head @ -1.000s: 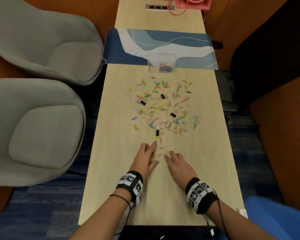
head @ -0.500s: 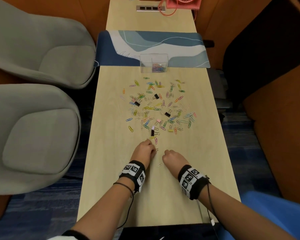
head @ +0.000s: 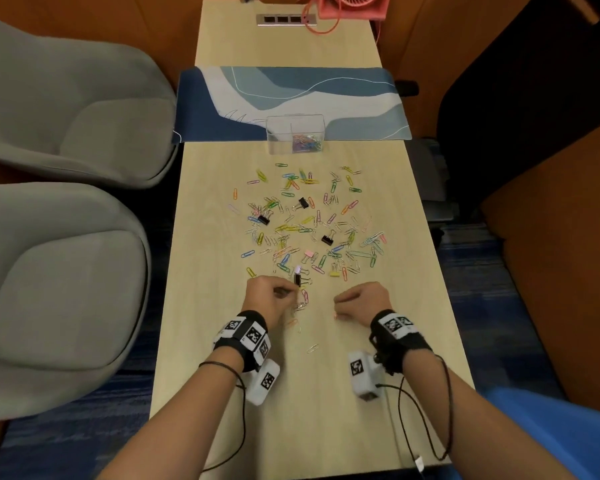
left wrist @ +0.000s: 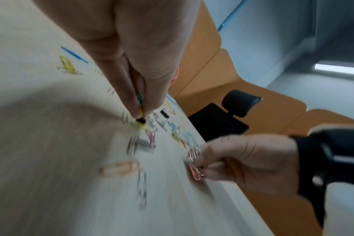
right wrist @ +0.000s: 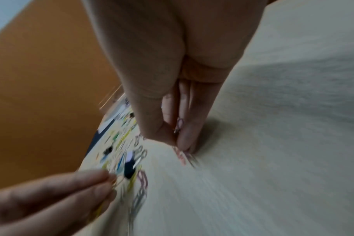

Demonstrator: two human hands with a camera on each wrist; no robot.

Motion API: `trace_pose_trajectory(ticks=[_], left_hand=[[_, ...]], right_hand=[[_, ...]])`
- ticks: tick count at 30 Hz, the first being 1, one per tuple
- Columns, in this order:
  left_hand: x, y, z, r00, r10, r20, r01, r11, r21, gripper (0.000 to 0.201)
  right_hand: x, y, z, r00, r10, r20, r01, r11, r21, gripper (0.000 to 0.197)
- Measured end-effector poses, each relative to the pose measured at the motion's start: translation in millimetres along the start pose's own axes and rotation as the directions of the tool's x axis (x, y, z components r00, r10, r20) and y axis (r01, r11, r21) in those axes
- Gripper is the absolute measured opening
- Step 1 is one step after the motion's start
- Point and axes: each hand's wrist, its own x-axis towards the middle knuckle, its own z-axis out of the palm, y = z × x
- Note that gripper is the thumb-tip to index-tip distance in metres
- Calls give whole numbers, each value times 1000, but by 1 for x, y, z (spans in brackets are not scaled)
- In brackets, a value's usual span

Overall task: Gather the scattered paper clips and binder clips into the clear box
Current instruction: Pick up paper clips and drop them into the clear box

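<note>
Many coloured paper clips (head: 305, 223) and a few black binder clips (head: 327, 239) lie scattered over the middle of the wooden table (head: 205, 306). The clear box (head: 295, 133) stands beyond them on the blue mat's near edge, with some clips inside. My left hand (head: 274, 294) is at the near edge of the scatter, its fingers pinching paper clips (left wrist: 140, 102). My right hand (head: 355, 301) is a little to the right, curled, pinching paper clips (left wrist: 194, 161) just above the table. A few loose clips (head: 300, 306) lie between the hands.
A blue-and-white desk mat (head: 291, 98) lies across the table behind the box. A pink fan (head: 352, 5) and a socket strip (head: 286, 19) sit at the far end. Two grey chairs (head: 66, 271) stand on the left, dark seats on the right.
Both hands went from lying flat on the table to curled, pinching clips; they have drawn apart and lifted slightly.
</note>
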Motion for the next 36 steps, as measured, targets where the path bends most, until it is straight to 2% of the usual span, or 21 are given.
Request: trace_pose_trajectory(ticks=[3,6,9,14,20,23,26,28,31,36], left_hand=[[11,12,-17,999,6,-32,-9,997,-74,12],[34,22,-36,998,48,-37,-52,991,-125,15],[69,34,-57,990,109,-87,-119,985,-123,16],[147,63,-84,960,181,-215,-216,965,-148,22],[249,108,-102,900,289,-326,-335,938,-92,27],[291,125,-98,888,350,-300,-389,918,-81,22],[324,132,-86,890,384,-244,-411,909,-69,18],[341,132,-77,883,405,-236,-429,901,-62,17],[358,128,-64,849,474,-236,-483,875,19,14],[367,116,-52,836,512,-199,-508,858,75,26]], right_hand=[[9,-2,-12,995,78,58,-92,948,305,15],[16,-17,-24,989,77,123,-135,807,575,24],[28,-45,-39,985,28,170,-145,670,728,26],[67,-106,-64,989,-39,140,-98,532,841,23],[135,-179,-85,994,-107,31,13,385,923,14],[165,-206,-87,993,-118,10,26,304,952,10],[190,-226,-91,992,-119,45,-15,245,969,5],[205,-236,-97,990,-123,69,-41,222,974,2],[226,-247,-106,989,-129,70,-41,217,975,2],[254,-254,-107,985,-166,56,-5,293,956,9]])
